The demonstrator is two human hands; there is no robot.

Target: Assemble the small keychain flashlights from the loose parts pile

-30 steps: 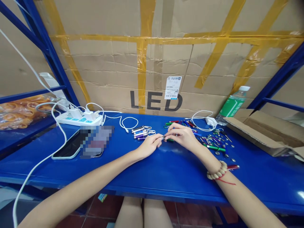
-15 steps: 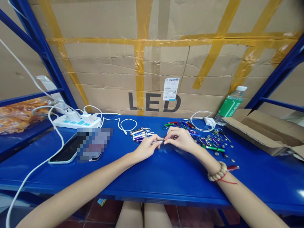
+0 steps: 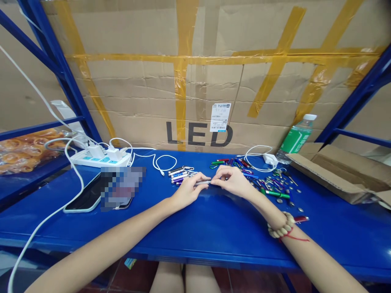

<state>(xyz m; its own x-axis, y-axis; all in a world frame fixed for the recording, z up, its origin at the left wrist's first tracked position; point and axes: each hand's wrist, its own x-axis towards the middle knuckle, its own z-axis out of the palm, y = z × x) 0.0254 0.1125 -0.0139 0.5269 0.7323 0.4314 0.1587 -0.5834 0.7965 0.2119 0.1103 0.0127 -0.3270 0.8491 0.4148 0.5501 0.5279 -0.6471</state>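
A small silvery flashlight (image 3: 203, 182) lies level between my two hands over the blue tabletop. The thumb and fingers of my left hand (image 3: 188, 190) are closed around its barrel. My right hand (image 3: 232, 180) pinches at its right end, where the fingertips hide the detail. Just behind my left hand lies a row of finished-looking keychain flashlights (image 3: 179, 174) with carabiner clips. Behind and right of my right hand spreads a loose pile of coloured tubes, clips and small round parts (image 3: 275, 183), including a green tube (image 3: 277, 194). A red tube (image 3: 302, 219) lies beside my right wrist.
Left on the blue table (image 3: 195, 232) are a phone (image 3: 84, 199), a blurred-out item and a white power strip (image 3: 102, 159) with cables. To the right stand an open cardboard box (image 3: 330, 179) and a green-labelled bottle (image 3: 295, 140). A large LED carton (image 3: 137, 101) closes off the back.
Both hands stay at the same spot with the flashlight between them; the right fingertips have shifted slightly at its end. The whole view has moved down a little.
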